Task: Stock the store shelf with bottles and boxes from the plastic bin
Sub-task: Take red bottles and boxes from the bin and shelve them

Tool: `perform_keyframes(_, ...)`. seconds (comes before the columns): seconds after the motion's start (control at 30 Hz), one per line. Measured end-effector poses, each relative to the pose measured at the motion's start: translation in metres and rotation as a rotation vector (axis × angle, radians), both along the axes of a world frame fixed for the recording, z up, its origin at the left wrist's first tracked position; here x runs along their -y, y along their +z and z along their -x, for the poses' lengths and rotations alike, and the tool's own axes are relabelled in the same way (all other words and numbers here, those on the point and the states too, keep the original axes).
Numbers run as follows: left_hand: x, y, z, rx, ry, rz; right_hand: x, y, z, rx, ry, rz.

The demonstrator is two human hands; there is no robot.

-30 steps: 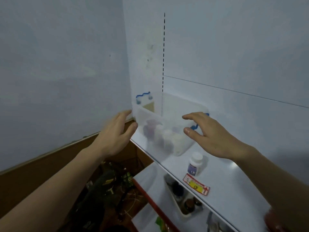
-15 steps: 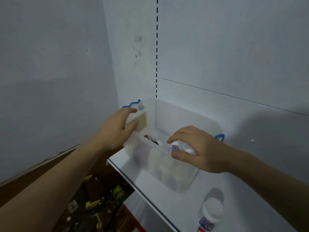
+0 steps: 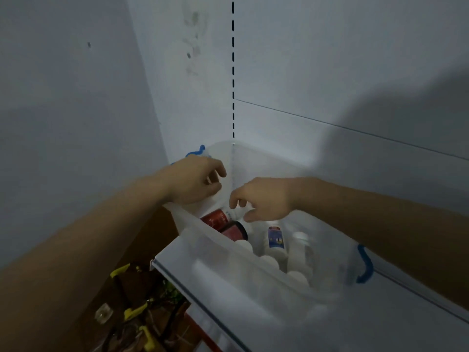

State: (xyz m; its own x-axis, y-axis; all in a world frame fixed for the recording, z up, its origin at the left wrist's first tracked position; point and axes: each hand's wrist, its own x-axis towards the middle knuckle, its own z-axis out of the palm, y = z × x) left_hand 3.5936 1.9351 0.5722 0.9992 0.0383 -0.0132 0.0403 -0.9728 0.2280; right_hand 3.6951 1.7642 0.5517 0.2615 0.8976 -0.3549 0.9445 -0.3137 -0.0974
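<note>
A clear plastic bin (image 3: pixel 228 255) with blue handles (image 3: pixel 365 265) stands at the left end of the white shelf (image 3: pixel 368 323). In it lie two red bottles (image 3: pixel 215 218), a white bottle with a blue label (image 3: pixel 275 240) and several other white bottles (image 3: pixel 302 247). My left hand (image 3: pixel 193 181) grips the bin's left end, fingers curled over the rim beside the other blue handle. My right hand (image 3: pixel 264 199) reaches into the bin from the right. Its fingers and thumb are curved downward and apart, just above the red bottles, with nothing visibly between them.
The shelf's back panel and a slotted upright (image 3: pixel 233 72) rise right behind the bin; a grey wall (image 3: pixel 76 123) closes the left side. Below the shelf's front edge (image 3: pixel 200 306), at lower left, lies dark clutter with yellow parts (image 3: pixel 132 311).
The view has come closer and higher over the bin. My right hand moved from the near rim down into the bin's left half. My left hand shifted up onto the left rim.
</note>
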Motion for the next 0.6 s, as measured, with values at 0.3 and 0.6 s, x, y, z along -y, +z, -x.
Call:
perform_keyframes(0.3, -0.004, -0.024, -0.016, -0.286, -0.126, -0.144, -0.024, -0.048, 0.001, -0.022, 0.089, 0.304)
perform_keyframes(0.6, -0.006, -0.022, -0.017, -0.317, -0.132, 0.067, 0.003, 0.001, -0.039, -0.499, -0.314, -0.02)
